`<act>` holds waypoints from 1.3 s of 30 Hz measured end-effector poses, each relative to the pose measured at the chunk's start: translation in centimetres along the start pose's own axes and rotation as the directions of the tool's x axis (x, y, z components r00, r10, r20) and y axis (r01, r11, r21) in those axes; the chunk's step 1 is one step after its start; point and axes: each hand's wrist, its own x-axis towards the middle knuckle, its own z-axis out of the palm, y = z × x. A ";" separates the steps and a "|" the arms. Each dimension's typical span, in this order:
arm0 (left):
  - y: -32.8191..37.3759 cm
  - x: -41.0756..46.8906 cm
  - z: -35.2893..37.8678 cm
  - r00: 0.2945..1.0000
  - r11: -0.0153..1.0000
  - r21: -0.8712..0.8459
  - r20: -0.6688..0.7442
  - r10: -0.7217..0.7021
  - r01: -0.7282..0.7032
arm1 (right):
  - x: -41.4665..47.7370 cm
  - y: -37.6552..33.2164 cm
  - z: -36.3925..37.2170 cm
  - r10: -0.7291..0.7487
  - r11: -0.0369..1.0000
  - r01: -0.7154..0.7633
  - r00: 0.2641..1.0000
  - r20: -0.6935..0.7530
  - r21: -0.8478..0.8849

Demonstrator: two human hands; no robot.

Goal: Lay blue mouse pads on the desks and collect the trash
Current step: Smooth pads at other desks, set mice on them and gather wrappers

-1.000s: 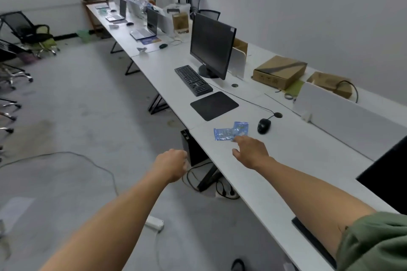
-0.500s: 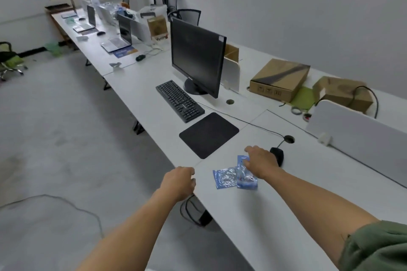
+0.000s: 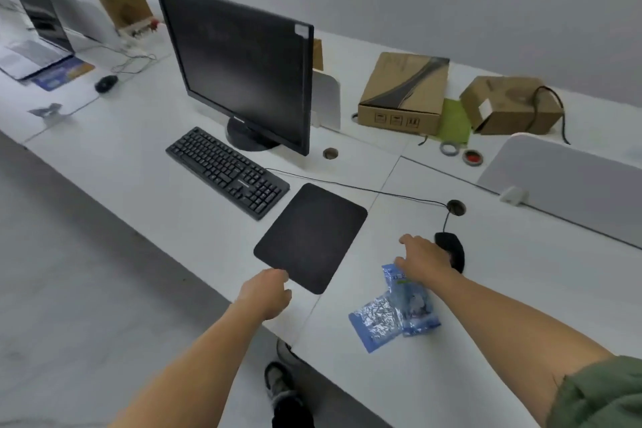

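On the table (image 3: 139,156), light crinkly wrappers (image 3: 382,320) by the mouse (image 3: 455,247) suit an edge pinch; right grip (image 3: 424,261) atop them, hold unclear, left grip (image 3: 265,292) slack, empty.

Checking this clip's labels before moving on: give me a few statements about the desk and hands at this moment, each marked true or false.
1. The mouse pad beside the keyboard is blue. False: it is black.
2. Blue plastic wrappers lie on the desk, with the right hand at their far end. True.
3. The monitor shows an open window. False: its screen is dark.
4. The left hand is at the near corner of the mouse pad. True.
5. The mouse sits on the mouse pad. False: it rests on bare desk to the pad's right, just beyond the right hand.
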 end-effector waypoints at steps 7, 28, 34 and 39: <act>-8.0 9.4 -5.0 0.990 0.993 0.048 0.100 0.104 -0.110 | 5.0 -9.8 2.4 0.205 0.963 -0.203 0.979 0.009 0.179; -4.0 18.9 -3.4 0.885 0.794 0.395 0.266 0.383 -0.463 | 5.7 -1.7 2.2 0.783 0.602 -0.726 0.619 -0.065 0.333; -3.5 19.0 -1.9 0.907 0.782 0.461 0.246 0.342 -0.419 | 7.4 3.5 2.1 0.846 0.486 -0.797 0.533 0.038 0.358; -3.6 19.0 -2.1 0.910 0.793 0.447 0.243 0.336 -0.413 | 9.5 4.0 1.2 0.829 0.512 -0.779 0.558 0.028 0.362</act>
